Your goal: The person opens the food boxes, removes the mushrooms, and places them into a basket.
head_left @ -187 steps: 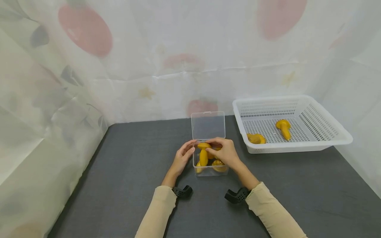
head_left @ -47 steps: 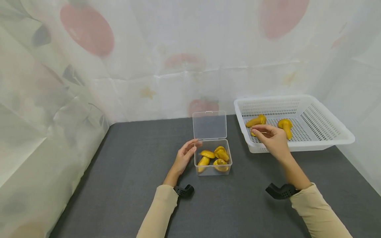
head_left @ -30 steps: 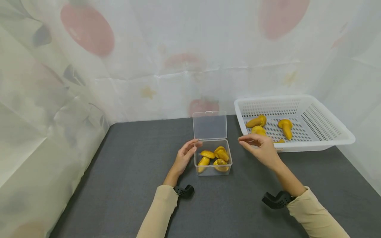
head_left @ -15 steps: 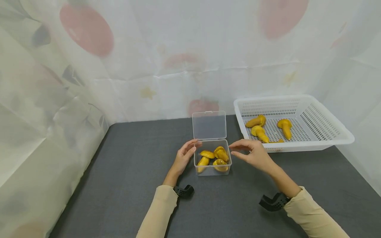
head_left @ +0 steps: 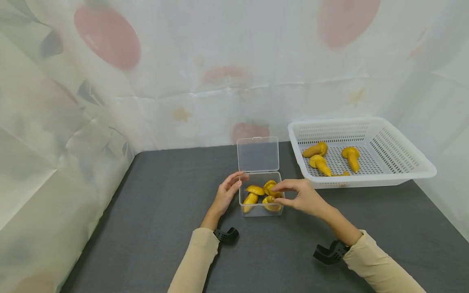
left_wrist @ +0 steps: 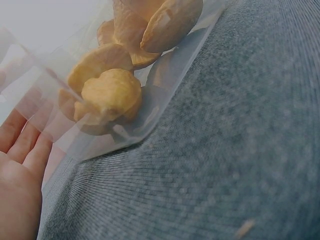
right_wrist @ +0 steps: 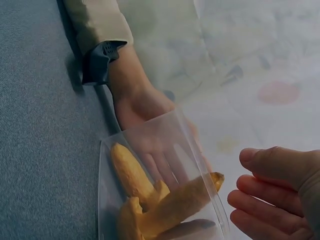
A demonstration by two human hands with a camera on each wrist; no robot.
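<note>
- The left hand (head_left: 224,196) rests along the left side of the clear box (head_left: 258,211), fingers nearly straight against its wall, gripping nothing.
- The right hand (head_left: 305,198) reaches in over the box's right rim, thumb and fingers apart with nothing between them; whether a fingertip touches a mushroom, I cannot tell.
- Three yellow mushrooms show from above in the box — the left mushroom (head_left: 251,198), the far right mushroom (head_left: 269,186) and the near right mushroom (head_left: 269,206).
- The lid (head_left: 258,154) stands raised at the box's far edge.
- The white basket (head_left: 388,179), far right on the dark table (head_left: 165,224), holds more mushrooms (head_left: 352,158) — one mostly hidden by the near rim.
- A printed sheet (head_left: 183,61) hangs behind the far edge.
</note>
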